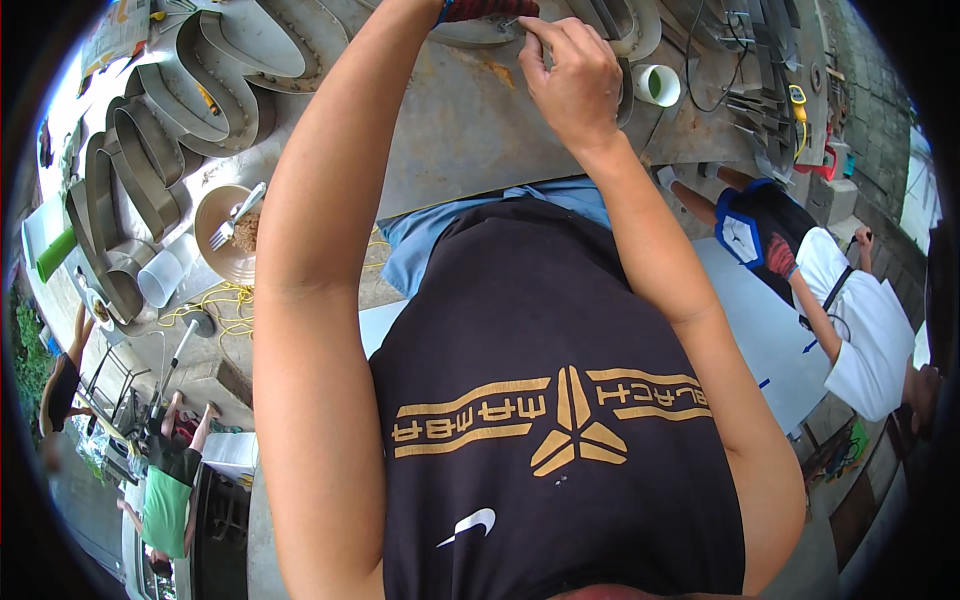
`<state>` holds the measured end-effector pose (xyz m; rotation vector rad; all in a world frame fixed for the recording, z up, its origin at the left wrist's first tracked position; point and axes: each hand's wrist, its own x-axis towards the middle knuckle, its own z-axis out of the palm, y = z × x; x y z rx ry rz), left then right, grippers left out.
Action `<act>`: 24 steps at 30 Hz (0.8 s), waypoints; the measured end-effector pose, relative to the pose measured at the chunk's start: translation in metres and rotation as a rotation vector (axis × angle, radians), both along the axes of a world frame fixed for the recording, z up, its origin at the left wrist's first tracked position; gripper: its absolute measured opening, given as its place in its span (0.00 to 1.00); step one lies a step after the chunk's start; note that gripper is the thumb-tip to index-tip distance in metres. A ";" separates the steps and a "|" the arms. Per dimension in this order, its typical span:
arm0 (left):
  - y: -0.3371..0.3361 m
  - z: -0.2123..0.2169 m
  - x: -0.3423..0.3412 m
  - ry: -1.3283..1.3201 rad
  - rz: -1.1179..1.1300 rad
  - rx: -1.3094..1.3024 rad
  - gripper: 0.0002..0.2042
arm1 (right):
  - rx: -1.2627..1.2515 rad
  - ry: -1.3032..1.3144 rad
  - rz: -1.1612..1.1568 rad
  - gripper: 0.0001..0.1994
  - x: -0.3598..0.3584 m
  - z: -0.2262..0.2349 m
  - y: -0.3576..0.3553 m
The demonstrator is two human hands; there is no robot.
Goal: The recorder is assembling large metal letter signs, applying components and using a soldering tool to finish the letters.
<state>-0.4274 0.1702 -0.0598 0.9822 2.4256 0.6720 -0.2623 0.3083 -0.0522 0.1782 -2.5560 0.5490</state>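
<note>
My left hand (490, 10), in a dark red glove, reaches the top edge of the view, which cuts most of it off; its grip is hidden. Close beside it, my bare right hand (575, 80) has thumb and forefinger pinched near the glove's tip. A tiny greyish thing shows at that pinch, too small to name. Both hands are over a grey metal-topped table (450, 130). Just under the glove, part of a curved metal piece (478, 36) shows. A white cup (656, 86) with green inside stands to the right of my right hand.
Large hollow letter shapes of bent metal strip (190, 110) cover the table's left side. Near them are a bowl of food with a fork (228, 235), a clear plastic cup (165, 275) and yellow cord (235, 305). Metal pieces (765, 110) crowd the right. A person in white (850, 320) works at right.
</note>
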 end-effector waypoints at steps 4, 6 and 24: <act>0.002 0.001 0.002 -0.074 0.032 0.027 0.44 | -0.025 -0.026 -0.020 0.09 0.002 0.009 0.002; 0.001 0.008 0.004 -0.036 0.024 0.008 0.44 | -0.035 -0.043 -0.031 0.09 0.004 0.015 0.003; 0.001 0.008 0.004 -0.023 0.010 -0.006 0.43 | 0.030 -0.145 0.126 0.08 0.001 0.012 0.012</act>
